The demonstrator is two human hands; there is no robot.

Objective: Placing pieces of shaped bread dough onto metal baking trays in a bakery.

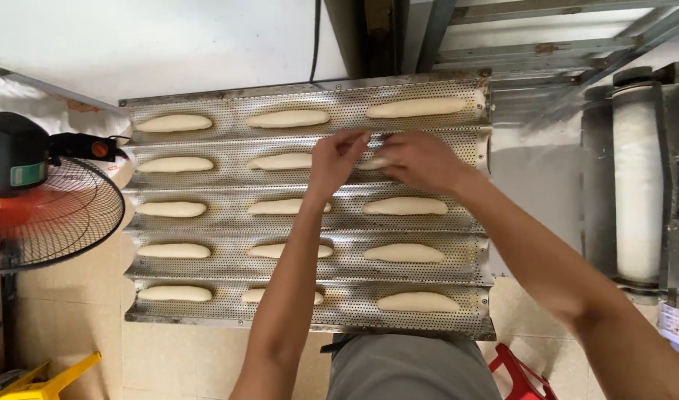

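A perforated metal baking tray (465,222) with five long channels lies in front of me. Pale elongated dough pieces rest in its grooves, three per channel. My left hand (338,157) and my right hand (419,159) meet over the second channel from the far side, on the right. Between them they hold a dough piece (374,162), which is mostly hidden under the fingers. Another dough piece (280,161) lies just left of my left hand.
A standing fan (36,200) with a red centre sits at the left. A flour-dusted roller machine (638,185) stands at the right. A metal rack frame (547,37) is behind the tray. A red stool (521,374) and a yellow object (47,378) are on the floor.
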